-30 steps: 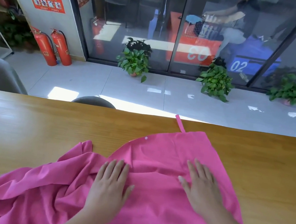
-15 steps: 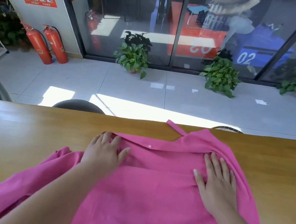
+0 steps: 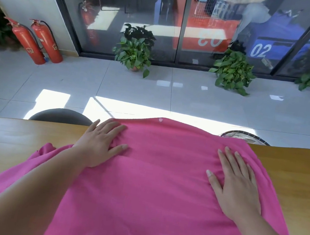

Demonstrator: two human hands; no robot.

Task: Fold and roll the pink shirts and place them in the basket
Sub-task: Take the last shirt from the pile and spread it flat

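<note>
The pink shirt point(image 3: 149, 187) lies spread on the wooden table point(image 3: 5, 134) under both my palms, its body running from my forearms out past my fingertips. My left hand point(image 3: 99, 143) is flat and open on the cloth, fingers straight, thumb spread. My right hand point(image 3: 234, 188) is the same, pressing down with nothing gripped. Between the two hands the fabric looks smooth. Small ripples gather just by the left thumb and along the right hand's fingertips.

My worry is the far end. Beyond my fingertips the shirt's edge, with a pale button point(image 3: 160, 120) on it, looks to reach or overhang the table's far edge. If I push further outward, I judge the cloth could slip over and drag the rest with it, since flat palms hold only by friction.

Outside my left wrist a bunched fold point(image 3: 47, 150), likely a sleeve, sits loose. Folded in as it lies, it would give a lumpy, lopsided roll. The ripples at my fingers could also get pressed in as creases.

Past my right fingertips, beyond the table, a round woven rim point(image 3: 245, 136) shows. I cannot tell whether it is the basket. Past my left fingertips a dark chair back point(image 3: 61, 115) stands just beyond the table. A shirt sliding off would probably land on the floor between them.
</note>
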